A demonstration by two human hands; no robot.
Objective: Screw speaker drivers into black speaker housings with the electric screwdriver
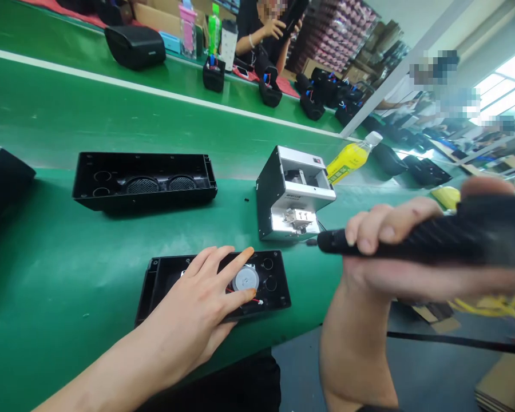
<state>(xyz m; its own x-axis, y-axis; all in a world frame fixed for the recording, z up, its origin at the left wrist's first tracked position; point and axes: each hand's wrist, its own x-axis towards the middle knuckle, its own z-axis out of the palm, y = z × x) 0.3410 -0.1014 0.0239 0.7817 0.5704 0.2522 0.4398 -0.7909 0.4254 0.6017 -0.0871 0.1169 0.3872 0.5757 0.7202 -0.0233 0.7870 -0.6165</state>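
My left hand (203,300) lies flat with its fingers spread on a black plastic speaker housing (270,297) at the near edge of the green belt. A round silver speaker driver (246,279) with red wires sits in the housing, just beyond my fingertips. My right hand (395,252) is wrapped round a black electric screwdriver (416,241), held level with its tip pointing left. The tip hovers beside a small white and black screw feeder box (294,197), above the housing's right end.
A second, empty black housing (143,180) lies further back on the green belt (47,274). A yellow drink bottle (352,160) lies behind the feeder. Other people work across the line amid more black housings (313,103). Bottles (214,26) stand there too.
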